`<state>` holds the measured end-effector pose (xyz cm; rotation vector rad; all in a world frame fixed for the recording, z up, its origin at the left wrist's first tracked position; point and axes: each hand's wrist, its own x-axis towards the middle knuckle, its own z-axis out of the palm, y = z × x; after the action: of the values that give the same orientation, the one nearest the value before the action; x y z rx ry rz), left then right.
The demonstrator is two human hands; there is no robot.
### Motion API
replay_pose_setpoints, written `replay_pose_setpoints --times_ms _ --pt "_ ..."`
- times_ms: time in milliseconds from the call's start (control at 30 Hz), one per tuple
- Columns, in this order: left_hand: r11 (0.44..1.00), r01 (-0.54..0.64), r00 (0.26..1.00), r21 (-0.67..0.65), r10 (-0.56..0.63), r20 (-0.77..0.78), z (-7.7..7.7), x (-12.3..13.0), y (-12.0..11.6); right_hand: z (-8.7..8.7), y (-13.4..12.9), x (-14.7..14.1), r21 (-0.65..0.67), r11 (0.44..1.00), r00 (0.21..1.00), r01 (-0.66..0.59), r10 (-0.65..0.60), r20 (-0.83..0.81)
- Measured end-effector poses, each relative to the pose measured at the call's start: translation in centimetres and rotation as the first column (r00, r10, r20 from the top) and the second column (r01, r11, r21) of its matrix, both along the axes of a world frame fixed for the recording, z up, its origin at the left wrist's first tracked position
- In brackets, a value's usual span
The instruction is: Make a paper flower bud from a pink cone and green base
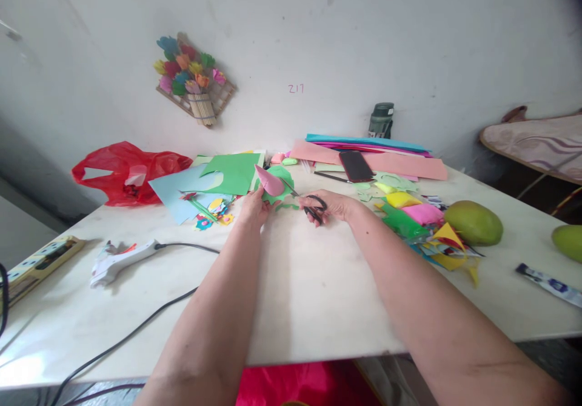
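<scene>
Near the middle of the table, my left hand (255, 209) holds a green paper piece (285, 180) with a pink paper cone (271, 183) on it. My right hand (328, 205) grips black-handled scissors (314, 208), its fingers in the loops. The scissor blades point left and reach the right side of the green piece. Small green scraps (287, 206) lie on the table just below, between my hands. Part of my left fingers is hidden behind the paper.
A glue gun (122, 262) with a black cable and a red plastic bag (131, 173) are at left. Green sheets (231, 173) lie behind my left hand. At right are a phone (356, 166), colored scraps (448, 245) and a green fruit (473, 222). A bottle (381, 120) stands by the wall.
</scene>
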<state>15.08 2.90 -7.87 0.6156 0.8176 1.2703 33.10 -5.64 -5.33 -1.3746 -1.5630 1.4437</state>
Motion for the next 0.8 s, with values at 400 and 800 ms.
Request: replay_pose_setpoints --times_ms 400,800 --pt "0.998 -0.019 1.0 0.059 0.02 -0.023 0.22 0.24 -0.06 0.36 -0.3 -0.58 0.061 0.998 0.999 0.034 -0.035 0.007" --pt "0.994 -0.024 1.0 0.107 0.026 -0.012 0.86 0.52 -0.82 0.0 -0.08 -0.65 0.085 0.995 0.999 0.054 -0.053 -0.013"
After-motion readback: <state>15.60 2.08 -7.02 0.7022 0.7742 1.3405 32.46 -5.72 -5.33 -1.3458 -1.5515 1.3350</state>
